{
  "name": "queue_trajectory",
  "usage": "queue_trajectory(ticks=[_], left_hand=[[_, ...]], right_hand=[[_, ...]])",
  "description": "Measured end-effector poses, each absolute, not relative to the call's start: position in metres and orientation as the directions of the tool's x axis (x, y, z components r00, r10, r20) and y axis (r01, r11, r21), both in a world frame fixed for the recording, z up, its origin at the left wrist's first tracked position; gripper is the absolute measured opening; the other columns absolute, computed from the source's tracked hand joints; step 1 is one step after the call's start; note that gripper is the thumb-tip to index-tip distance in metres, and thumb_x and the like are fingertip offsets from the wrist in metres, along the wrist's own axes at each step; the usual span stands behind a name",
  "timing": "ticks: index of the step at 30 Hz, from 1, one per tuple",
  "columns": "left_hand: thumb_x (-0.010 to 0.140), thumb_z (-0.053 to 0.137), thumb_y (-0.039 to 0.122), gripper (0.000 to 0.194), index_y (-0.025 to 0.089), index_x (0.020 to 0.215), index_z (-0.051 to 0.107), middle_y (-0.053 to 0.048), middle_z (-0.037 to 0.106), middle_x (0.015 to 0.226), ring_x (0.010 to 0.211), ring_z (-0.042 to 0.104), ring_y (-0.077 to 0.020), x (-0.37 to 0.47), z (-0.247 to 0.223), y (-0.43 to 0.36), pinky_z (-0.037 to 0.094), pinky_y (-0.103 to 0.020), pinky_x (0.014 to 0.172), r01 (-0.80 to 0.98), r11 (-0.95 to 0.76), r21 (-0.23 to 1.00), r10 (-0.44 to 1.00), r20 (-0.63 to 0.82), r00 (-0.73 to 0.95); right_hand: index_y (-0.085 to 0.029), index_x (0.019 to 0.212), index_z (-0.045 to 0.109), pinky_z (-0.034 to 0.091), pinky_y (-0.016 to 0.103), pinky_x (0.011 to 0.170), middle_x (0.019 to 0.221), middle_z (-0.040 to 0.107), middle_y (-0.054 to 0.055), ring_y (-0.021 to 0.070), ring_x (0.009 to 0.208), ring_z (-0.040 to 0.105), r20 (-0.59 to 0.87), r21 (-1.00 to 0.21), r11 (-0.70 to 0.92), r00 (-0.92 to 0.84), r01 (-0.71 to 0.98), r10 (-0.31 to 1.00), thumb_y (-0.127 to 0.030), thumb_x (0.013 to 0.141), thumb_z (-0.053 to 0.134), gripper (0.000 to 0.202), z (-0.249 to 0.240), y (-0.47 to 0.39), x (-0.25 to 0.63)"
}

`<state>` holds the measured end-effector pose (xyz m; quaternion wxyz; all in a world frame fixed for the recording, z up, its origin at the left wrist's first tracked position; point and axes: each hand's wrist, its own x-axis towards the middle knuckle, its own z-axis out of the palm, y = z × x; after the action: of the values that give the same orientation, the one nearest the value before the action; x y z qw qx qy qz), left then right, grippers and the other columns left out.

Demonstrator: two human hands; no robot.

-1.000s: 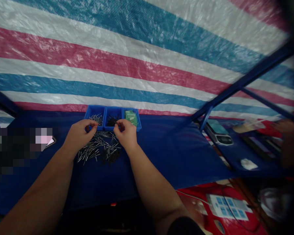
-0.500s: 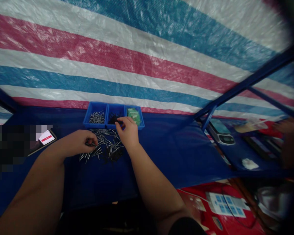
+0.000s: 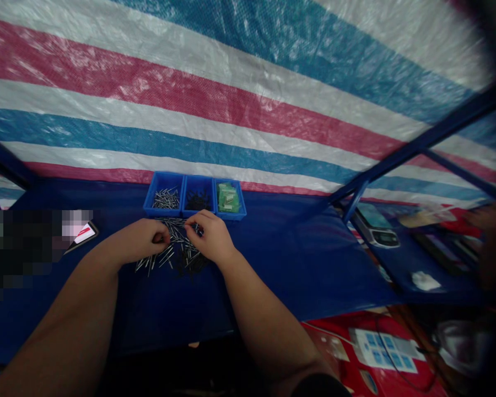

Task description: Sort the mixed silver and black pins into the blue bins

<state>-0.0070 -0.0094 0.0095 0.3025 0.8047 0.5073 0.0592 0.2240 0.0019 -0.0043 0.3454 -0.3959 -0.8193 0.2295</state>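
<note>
Fingers (image 3: 163, 228) of a person's left hand (image 3: 144, 240) curl toward the thumb in a loose ring, the tips close together; whether they grip a piece cannot be made out. The right hand (image 3: 213, 234) faces it, thumb and forefinger drawn nearly together, with a dark gap behind the tips; what lies between them, if anything, is too small to tell.

Directly beneath and between the two hands, a loose pile of thin metal rods (image 3: 176, 224) spreads over a blue-covered desk (image 3: 281, 253), some of them poking out below the left hand. A clump of small dark pieces (image 3: 190, 264) lies at the pile's near edge, just below the right hand.

Just beyond the fingers, three blue bins stand side by side: the left bin (image 3: 161, 212) contains more metal rods, the middle bin (image 3: 189, 213) dark pieces, and the right bin (image 3: 235, 215) green packets (image 3: 228, 197).

Farther out, a phone (image 3: 85, 234) with a lit screen lies left of the left forearm. A striped sheet (image 3: 215, 105) in red, white and blue rises behind the desk. At right, past a blue metal frame (image 3: 400, 149), sit a digital scale (image 3: 378, 229) and a crumpled white item (image 3: 425, 281), with another person's blurred hand (image 3: 492, 218) near the edge.
</note>
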Motion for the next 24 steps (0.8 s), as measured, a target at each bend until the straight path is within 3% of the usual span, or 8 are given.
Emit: queue_trajectory(ticks=[4,6,12,15,18,21,24], left_hand=[[0.084,0.058,0.029,0.018,0.021,0.092,0.072,-0.004,0.069,0.092,0.079,0.064,-0.0178,-0.002,0.016,-0.008,0.047,-0.03,0.074,0.712,-0.389,0.585,0.892,0.045,0.45],[0.087,0.057,0.031,0.018,0.021,0.093,0.071,-0.004,0.07,0.091,0.08,0.064,-0.0179,0.005,0.02,-0.009,0.047,-0.03,0.073,0.681,-0.387,0.621,0.896,0.078,0.438],[0.087,0.06,0.039,0.022,0.02,0.095,0.069,-0.001,0.07,0.079,0.07,0.063,-0.016,0.014,0.024,-0.013,0.047,-0.027,0.065,0.595,-0.282,0.753,0.914,0.021,0.406],[0.083,0.063,0.037,0.021,0.021,0.094,0.067,-0.001,0.069,0.075,0.066,0.062,-0.0153,0.002,0.021,-0.011,0.047,-0.026,0.063,0.627,-0.232,0.744,0.936,-0.005,0.352],[0.079,0.062,0.034,0.016,0.021,0.086,0.069,0.0,0.067,0.072,0.062,0.06,-0.0146,-0.011,0.017,-0.01,0.044,-0.026,0.06,0.708,-0.234,0.666,0.919,-0.086,0.384],[0.074,0.063,0.032,0.012,0.022,0.078,0.07,0.001,0.066,0.069,0.062,0.06,-0.015,-0.016,0.013,-0.01,0.042,-0.026,0.06,0.743,-0.219,0.633,0.877,-0.207,0.434],[0.069,0.064,0.028,0.01,0.024,0.075,0.071,0.001,0.066,0.068,0.062,0.059,-0.0156,-0.014,0.01,-0.011,0.04,-0.026,0.059,0.77,-0.209,0.603,0.858,-0.265,0.441]], right_hand=[[-0.019,0.111,0.067,0.052,0.028,0.077,0.094,0.07,0.004,0.0152,0.085,0.065,0.368,-0.738,0.571,-0.494,0.36,0.788,-0.028,0.094,0.061,0.02,-0.004,0.0,0.222],[-0.019,0.11,0.066,0.052,0.026,0.073,0.09,0.069,0.002,0.0133,0.079,0.064,0.365,-0.778,0.561,-0.522,0.283,0.771,-0.028,0.094,0.06,0.019,-0.004,-0.001,0.22],[-0.019,0.085,0.064,0.051,0.025,0.067,0.076,0.065,-0.001,0.0118,0.068,0.061,0.387,-0.798,0.538,-0.452,0.272,0.803,-0.02,0.086,0.06,0.004,-0.007,0.0,0.22],[-0.019,0.089,0.066,0.054,0.028,0.071,0.081,0.067,0.002,0.0135,0.072,0.063,0.453,-0.796,0.517,-0.258,0.315,0.854,-0.024,0.088,0.061,0.008,-0.009,0.008,0.223],[-0.019,0.105,0.069,0.055,0.029,0.071,0.094,0.07,0.005,0.0141,0.074,0.064,0.477,-0.791,0.469,-0.085,0.394,0.875,-0.028,0.089,0.065,0.019,-0.01,0.017,0.224],[-0.019,0.116,0.069,0.054,0.03,0.071,0.105,0.067,0.007,0.0124,0.07,0.059,0.471,-0.745,0.464,-0.113,0.48,0.875,-0.025,0.087,0.068,0.03,-0.01,0.019,0.225],[-0.019,0.107,0.072,0.053,0.029,0.073,0.103,0.064,0.007,0.0131,0.073,0.058,0.449,-0.693,0.499,-0.231,0.52,0.863,-0.023,0.09,0.064,0.019,-0.008,0.013,0.227]])
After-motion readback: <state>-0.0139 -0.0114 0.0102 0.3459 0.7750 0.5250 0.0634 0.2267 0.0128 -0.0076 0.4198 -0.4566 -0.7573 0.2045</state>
